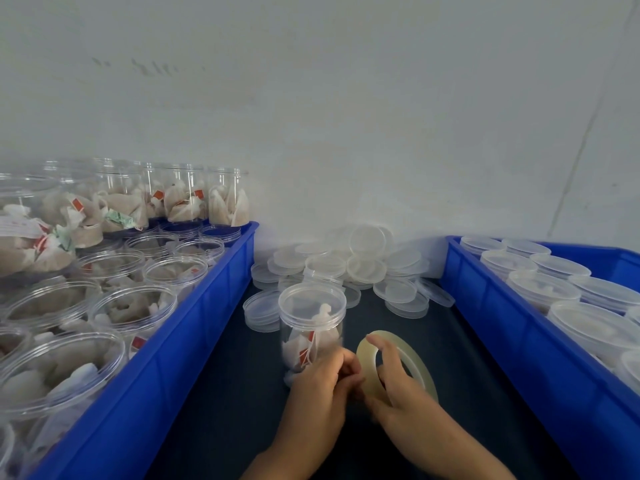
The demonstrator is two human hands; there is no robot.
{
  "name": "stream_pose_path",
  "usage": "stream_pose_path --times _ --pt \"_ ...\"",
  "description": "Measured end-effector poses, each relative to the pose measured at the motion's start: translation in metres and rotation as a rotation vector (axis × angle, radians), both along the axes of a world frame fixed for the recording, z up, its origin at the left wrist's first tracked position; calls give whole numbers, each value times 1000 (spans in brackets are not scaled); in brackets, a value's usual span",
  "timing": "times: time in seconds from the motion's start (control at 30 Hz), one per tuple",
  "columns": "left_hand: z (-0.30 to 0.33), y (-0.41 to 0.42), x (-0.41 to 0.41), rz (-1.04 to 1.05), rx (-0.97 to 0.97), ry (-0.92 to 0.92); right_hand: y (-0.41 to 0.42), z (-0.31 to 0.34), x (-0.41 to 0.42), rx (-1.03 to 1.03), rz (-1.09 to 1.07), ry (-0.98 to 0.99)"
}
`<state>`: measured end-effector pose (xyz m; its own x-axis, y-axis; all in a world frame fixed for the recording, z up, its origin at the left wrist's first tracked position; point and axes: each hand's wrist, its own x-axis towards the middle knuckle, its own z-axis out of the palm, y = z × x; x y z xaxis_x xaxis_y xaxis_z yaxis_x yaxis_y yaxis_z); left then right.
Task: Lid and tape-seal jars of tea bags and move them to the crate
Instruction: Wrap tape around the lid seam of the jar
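A clear jar of tea bags point(311, 320) stands upright on the dark table, with a clear lid on top. Just right of it, my right hand point(401, 393) holds a roll of clear tape point(374, 355) on edge, fingers through its hole. My left hand point(322, 382) sits at the jar's base, its curled fingers pinching at the roll's edge, where the tape end seems to be. Whether a strip is pulled free is too fine to tell.
A blue crate point(194, 327) on the left holds several open jars of tea bags. A blue crate point(512, 323) on the right holds several lidded jars. Loose clear lids point(367, 265) lie piled against the white wall behind the jar.
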<state>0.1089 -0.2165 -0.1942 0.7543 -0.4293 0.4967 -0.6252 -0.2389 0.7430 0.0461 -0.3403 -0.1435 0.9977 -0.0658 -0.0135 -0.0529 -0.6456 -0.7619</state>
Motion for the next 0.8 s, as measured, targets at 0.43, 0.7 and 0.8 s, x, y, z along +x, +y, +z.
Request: stream_pose_path --times 0.43,0.7,0.8 --pt "-1 3 3 13 -40 -33 -7 -9 9 -93 35 52" --pt "0 3 -1 79 94 -149 -14 -13 8 -95 73 50" --pt "0 2 -3 102 154 -198 -17 -10 8 -57 74 52"
